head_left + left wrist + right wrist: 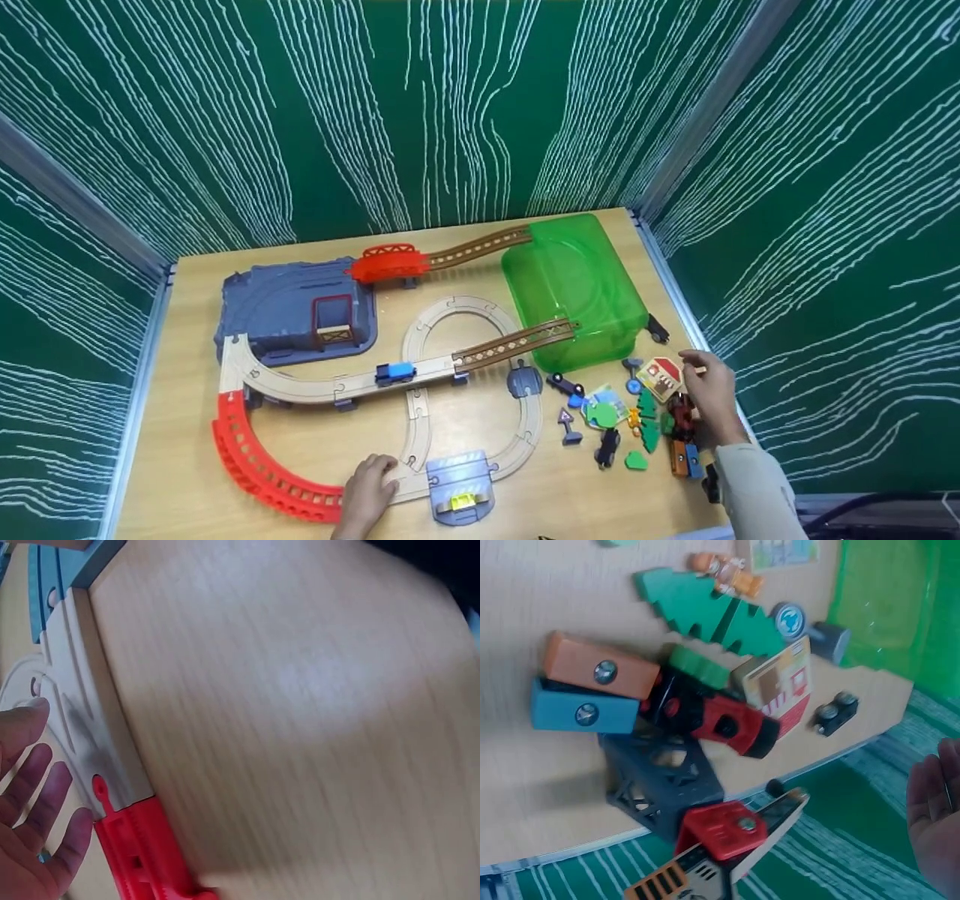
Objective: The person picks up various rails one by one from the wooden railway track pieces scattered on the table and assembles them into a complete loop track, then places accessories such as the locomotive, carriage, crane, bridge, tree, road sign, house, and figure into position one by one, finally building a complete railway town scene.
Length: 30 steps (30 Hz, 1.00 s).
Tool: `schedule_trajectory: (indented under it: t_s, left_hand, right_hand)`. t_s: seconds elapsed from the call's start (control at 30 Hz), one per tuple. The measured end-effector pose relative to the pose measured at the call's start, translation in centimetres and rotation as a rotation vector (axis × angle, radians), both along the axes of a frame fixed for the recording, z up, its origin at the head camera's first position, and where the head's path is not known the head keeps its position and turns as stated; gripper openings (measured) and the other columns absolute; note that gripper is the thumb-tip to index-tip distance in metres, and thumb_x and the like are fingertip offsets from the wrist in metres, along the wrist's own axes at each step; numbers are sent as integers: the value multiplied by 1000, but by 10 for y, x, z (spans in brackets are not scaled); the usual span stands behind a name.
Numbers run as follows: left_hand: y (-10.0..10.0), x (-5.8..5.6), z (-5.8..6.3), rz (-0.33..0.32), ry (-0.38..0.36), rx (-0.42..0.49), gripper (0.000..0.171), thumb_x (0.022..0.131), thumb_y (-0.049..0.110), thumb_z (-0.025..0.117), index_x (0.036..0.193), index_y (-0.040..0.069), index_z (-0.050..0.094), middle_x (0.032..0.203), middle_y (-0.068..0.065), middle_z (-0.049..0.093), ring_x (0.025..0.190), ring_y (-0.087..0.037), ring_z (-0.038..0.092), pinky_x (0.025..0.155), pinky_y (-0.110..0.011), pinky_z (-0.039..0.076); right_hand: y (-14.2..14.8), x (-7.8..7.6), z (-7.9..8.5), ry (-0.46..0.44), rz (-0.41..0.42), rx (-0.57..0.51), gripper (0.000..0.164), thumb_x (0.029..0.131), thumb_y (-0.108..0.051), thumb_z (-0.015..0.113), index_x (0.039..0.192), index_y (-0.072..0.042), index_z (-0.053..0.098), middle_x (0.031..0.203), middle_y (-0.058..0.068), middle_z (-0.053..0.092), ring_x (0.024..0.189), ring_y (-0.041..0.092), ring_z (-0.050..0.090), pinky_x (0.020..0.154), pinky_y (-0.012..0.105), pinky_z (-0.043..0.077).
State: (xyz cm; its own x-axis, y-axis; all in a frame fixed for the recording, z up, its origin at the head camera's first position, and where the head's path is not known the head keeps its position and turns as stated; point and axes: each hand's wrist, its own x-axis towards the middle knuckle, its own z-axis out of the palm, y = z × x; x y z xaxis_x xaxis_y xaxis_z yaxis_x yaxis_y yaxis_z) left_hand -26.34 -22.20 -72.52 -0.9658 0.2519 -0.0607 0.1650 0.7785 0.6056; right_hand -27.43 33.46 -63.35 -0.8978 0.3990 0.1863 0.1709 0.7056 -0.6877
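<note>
My left hand [367,487] rests at the wooden switch track [94,720], beside its joint with the curved red track [274,480]. In the left wrist view its fingers are loosely spread and grip nothing, with the thumb right at the track's branch. Over the toys at the table's right side is my right hand [709,390], fingers relaxed with nothing between them. Near it are a red-roofed house block [661,377], a red and black engine [727,720], an orange wagon [600,667], a blue wagon [585,709] and green trees [705,611].
A grey plastic base [285,300] and a translucent green bin [577,292] carry the raised tracks. A blue train car [395,373] stands on the wooden track. A grey crossing piece [459,480] with a yellow part lies at the front. A road sign [568,427] lies among small toys.
</note>
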Motion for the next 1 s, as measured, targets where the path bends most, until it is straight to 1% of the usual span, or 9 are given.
schedule_trajectory:
  t_s: [0.17, 0.3, 0.4, 0.5, 0.6, 0.77, 0.83, 0.93, 1.0]
  left_hand:
    - [-1, 2, -2, 9, 49, 13, 32, 61, 3, 72, 90, 9, 62, 85, -3, 58, 79, -24, 53, 62, -37, 44]
    - [-1, 4, -3, 6, 69, 4, 31, 60, 3, 72, 89, 9, 62, 85, -4, 58, 80, -24, 53, 63, -38, 45]
    - [0, 4, -4, 6, 71, -6, 30, 61, 3, 71, 89, 9, 62, 86, -4, 58, 81, -24, 53, 64, -38, 45]
    - [1, 4, -5, 9, 67, -8, 30, 61, 4, 71, 89, 9, 63, 87, -4, 58, 80, -25, 53, 64, -38, 44]
    - [1, 4, -5, 15, 65, -10, 30, 61, 4, 71, 89, 9, 63, 86, -4, 59, 80, -25, 53, 63, -38, 44]
    - [0, 4, -5, 20, 70, -11, 29, 61, 4, 71, 89, 10, 62, 87, -4, 59, 79, -25, 53, 62, -38, 44]
    - [1, 4, -5, 18, 78, -7, 29, 61, 4, 71, 88, 10, 62, 86, -4, 59, 80, -25, 53, 62, -38, 44]
    - [1, 4, -6, 16, 90, -5, 28, 61, 4, 71, 87, 10, 62, 85, -3, 58, 79, -25, 53, 63, -38, 44]
    - [0, 5, -7, 11, 98, -3, 28, 60, 4, 71, 87, 10, 62, 85, -3, 58, 79, -24, 52, 63, -37, 44]
  right_hand:
    - [12, 0, 2, -71, -63, -18, 25, 83, 3, 44, 104, 3, 58, 97, 18, 56, 81, 21, 50, 56, 13, 39]
    - [21, -2, 1, -92, -111, -27, 25, 83, 1, 45, 102, 3, 60, 94, 19, 58, 66, 12, 52, 48, 15, 43]
    - [25, -4, -2, -88, -120, -6, 23, 82, 1, 46, 99, 4, 61, 89, 20, 59, 59, 11, 53, 45, 17, 44]
    - [26, -4, -6, -116, -97, 34, 22, 81, 1, 47, 98, 5, 60, 88, 21, 59, 68, 18, 52, 51, 21, 42]
    - [23, -4, -13, -151, -81, 70, 23, 79, 2, 47, 98, 7, 60, 88, 22, 57, 76, 27, 50, 60, 30, 40]
    - [16, -5, -34, -270, -68, 145, 29, 75, 2, 47, 101, 11, 56, 92, 28, 52, 85, 40, 50, 68, 47, 41]
    - [13, -5, -44, -324, -76, 200, 31, 75, 1, 47, 103, 12, 54, 95, 31, 49, 88, 44, 48, 70, 51, 41]
    - [8, -4, -58, -400, -96, 279, 29, 75, 0, 48, 99, 15, 53, 94, 33, 46, 89, 48, 44, 69, 54, 41]
    - [4, -1, -63, -461, -111, 302, 28, 76, -2, 49, 96, 16, 52, 92, 34, 44, 87, 49, 44, 67, 55, 41]
